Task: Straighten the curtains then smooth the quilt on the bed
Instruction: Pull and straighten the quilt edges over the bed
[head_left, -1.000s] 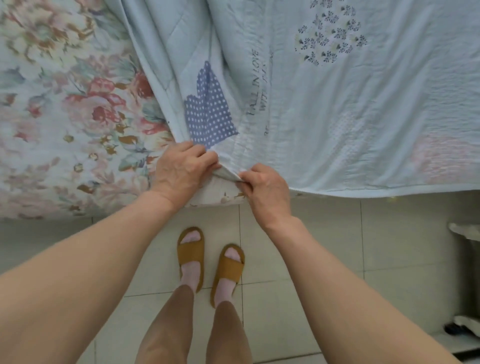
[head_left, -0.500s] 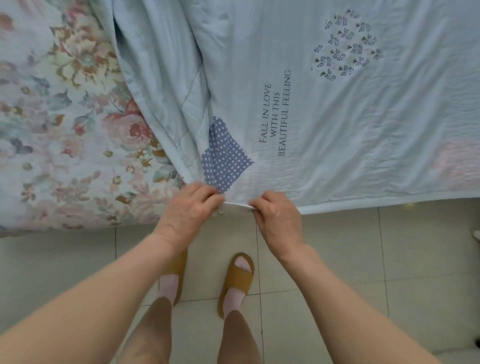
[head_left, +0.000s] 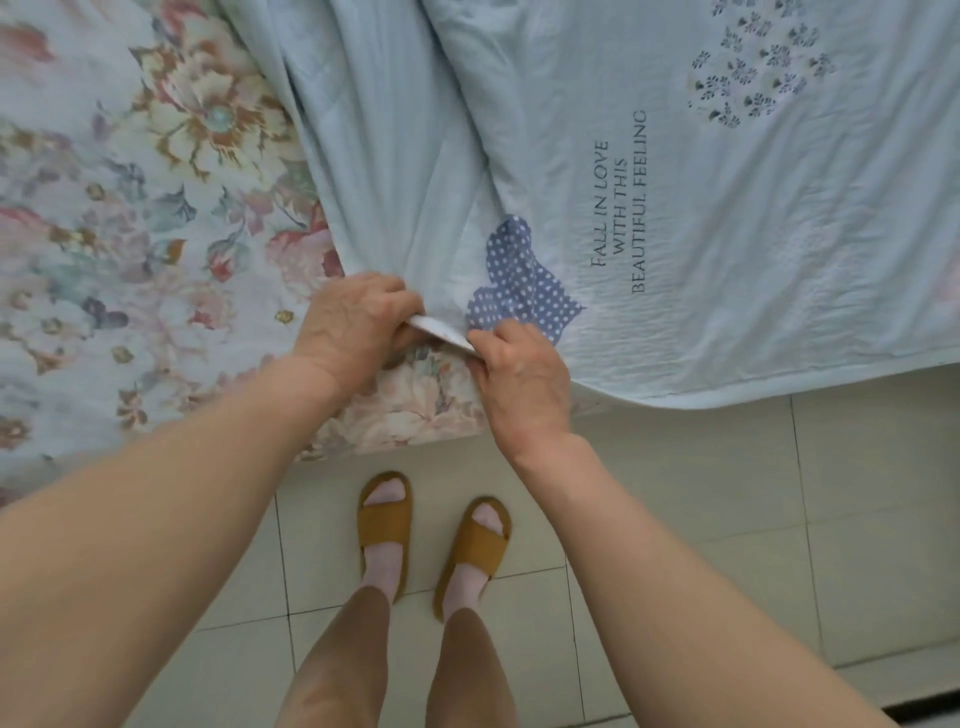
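A pale blue quilt (head_left: 727, 218) with printed words, a dotted blue patch and a cluster of small flowers lies over the right part of the bed. Its left side is bunched into long folds. My left hand (head_left: 358, 327) and my right hand (head_left: 522, 374) both pinch the quilt's near edge at the bed's front, a short strip of hem stretched between them. The hem here is lifted off the floral sheet (head_left: 130, 234). No curtains are in view.
The floral sheet covers the left of the bed and shows under the lifted hem. Below the bed edge is a pale tiled floor (head_left: 727, 493), where my feet stand in mustard slippers (head_left: 384, 525).
Both hands have carried the quilt's hem up onto the bed, off the overhang. The quilt lies flatter, and the printed words now show fully. My feet have shifted a little.
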